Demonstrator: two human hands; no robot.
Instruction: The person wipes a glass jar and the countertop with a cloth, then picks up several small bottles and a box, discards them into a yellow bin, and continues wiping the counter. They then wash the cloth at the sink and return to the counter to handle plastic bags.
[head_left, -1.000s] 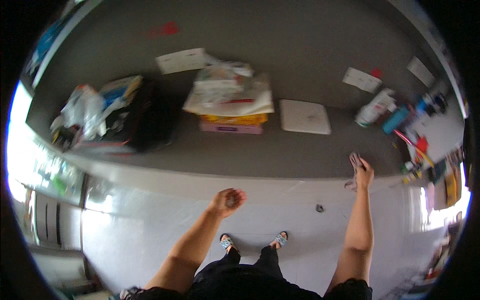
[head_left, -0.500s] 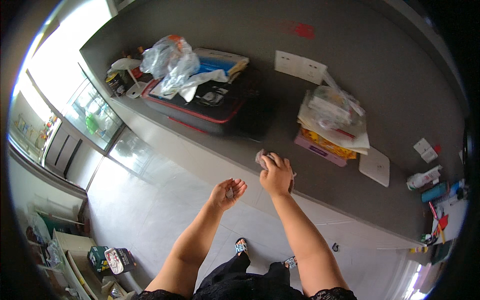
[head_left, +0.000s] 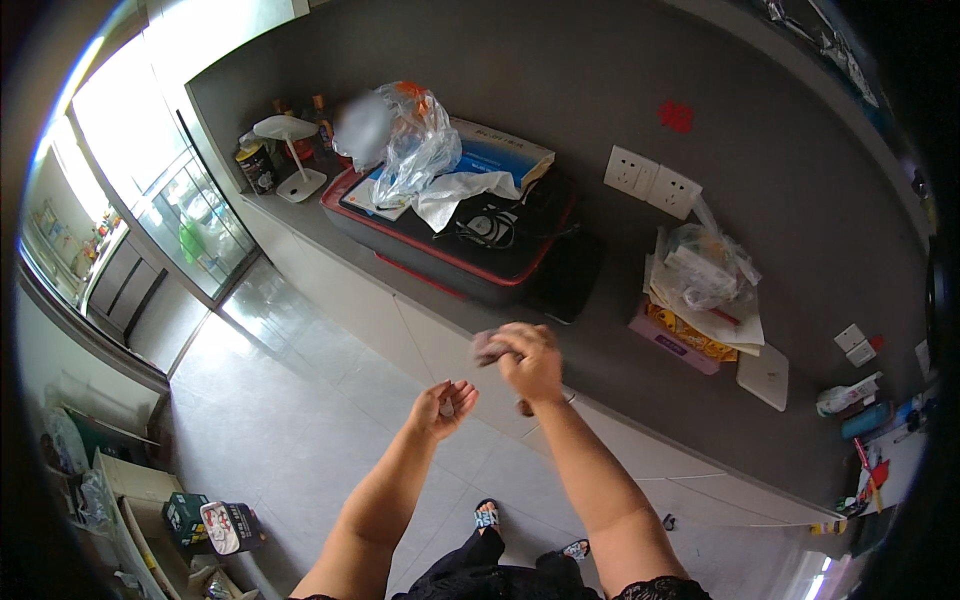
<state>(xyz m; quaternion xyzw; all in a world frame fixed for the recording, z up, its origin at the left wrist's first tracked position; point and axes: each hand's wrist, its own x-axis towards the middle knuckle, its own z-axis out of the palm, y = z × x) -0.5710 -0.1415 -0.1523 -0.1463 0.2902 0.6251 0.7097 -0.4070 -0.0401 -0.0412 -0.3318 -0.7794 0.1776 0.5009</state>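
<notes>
My right hand (head_left: 537, 368) grips a bunched greyish-pink cloth (head_left: 490, 347) over the front edge of the dark grey counter (head_left: 610, 368). Part of the cloth also hangs below the hand, near the wrist. Palm up and cupped, my left hand (head_left: 436, 412) sits lower and to the left, in front of the white cabinet fronts. In its palm lies a small pale piece (head_left: 447, 407), too small to name. The two hands are apart.
On the counter lies a black, red-edged appliance (head_left: 480, 265) with plastic bags (head_left: 425, 145), a blue box and a cable on top. A pink box (head_left: 672, 340) with papers and a white tablet-like slab (head_left: 763, 378) are to the right. A white lamp (head_left: 300, 183) stands far left.
My right hand with the cloth has moved left, toward the counter's front edge. My left hand has shifted slightly down and left. The view has turned a little.
</notes>
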